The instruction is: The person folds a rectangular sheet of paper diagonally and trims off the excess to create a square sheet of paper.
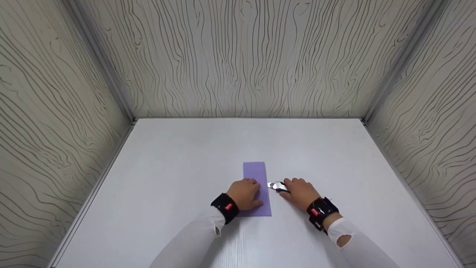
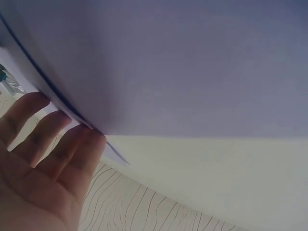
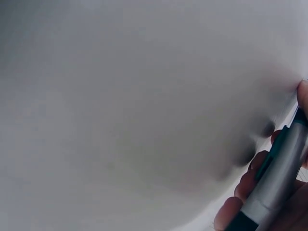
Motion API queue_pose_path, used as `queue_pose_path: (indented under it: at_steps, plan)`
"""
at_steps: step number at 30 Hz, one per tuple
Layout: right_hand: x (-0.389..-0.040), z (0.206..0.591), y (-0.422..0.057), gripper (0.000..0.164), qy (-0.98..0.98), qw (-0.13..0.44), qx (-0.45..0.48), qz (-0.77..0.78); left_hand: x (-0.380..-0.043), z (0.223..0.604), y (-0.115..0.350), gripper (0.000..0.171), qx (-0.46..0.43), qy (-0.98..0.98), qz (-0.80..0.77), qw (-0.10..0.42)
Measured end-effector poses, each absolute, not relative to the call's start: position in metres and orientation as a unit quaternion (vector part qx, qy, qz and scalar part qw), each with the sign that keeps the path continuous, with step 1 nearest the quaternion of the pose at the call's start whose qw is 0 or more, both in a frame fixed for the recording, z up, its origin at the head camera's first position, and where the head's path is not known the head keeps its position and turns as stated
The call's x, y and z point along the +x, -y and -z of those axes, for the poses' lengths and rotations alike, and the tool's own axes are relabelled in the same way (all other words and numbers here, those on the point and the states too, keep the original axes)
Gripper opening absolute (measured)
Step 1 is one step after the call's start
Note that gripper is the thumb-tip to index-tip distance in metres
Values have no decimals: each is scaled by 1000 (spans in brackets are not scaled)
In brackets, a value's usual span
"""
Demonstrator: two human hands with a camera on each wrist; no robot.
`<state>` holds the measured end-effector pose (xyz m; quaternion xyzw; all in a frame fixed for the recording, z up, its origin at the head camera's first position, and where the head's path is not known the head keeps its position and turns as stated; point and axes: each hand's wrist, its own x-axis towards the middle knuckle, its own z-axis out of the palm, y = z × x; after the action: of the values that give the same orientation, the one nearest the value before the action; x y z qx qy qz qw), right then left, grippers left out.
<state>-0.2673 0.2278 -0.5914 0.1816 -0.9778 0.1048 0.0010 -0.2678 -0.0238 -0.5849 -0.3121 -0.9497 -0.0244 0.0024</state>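
Observation:
A strip of purple paper (image 1: pixel 254 169) lies lengthwise on the white table. My left hand (image 1: pixel 243 193) rests on its left and middle part, hiding some of it, with the thumb spread toward the near end. In the left wrist view, bent fingertips (image 2: pixel 94 134) touch the purple sheet (image 2: pixel 192 72) near an edge with a gap between layers. My right hand (image 1: pixel 300 192) grips a silver-headed hole punch (image 1: pixel 277 186), whose head points left right at the strip's right edge. Its grey and teal handle (image 3: pixel 276 180) lies across the curled fingers in the right wrist view.
The white tabletop (image 1: pixel 178 156) runs back to a wood-grain patterned wall (image 1: pixel 238 59). Similar patterned panels (image 1: pixel 44 149) stand along both sides, with grey metal posts (image 1: pixel 100 63) at the rear corners. Black bands (image 1: pixel 225 208) circle both wrists.

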Motion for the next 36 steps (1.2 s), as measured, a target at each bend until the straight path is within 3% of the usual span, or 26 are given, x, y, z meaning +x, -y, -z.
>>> queue_pose_path:
  at_steps: [26, 36]
  plan:
    - [-278, 591, -225, 31, 978, 5, 181, -103, -270, 587, 22, 53, -306, 952, 10, -2]
    - [-280, 596, -228, 33, 980, 14, 172, -99, -270, 589, 23, 49, -320, 947, 12, 18]
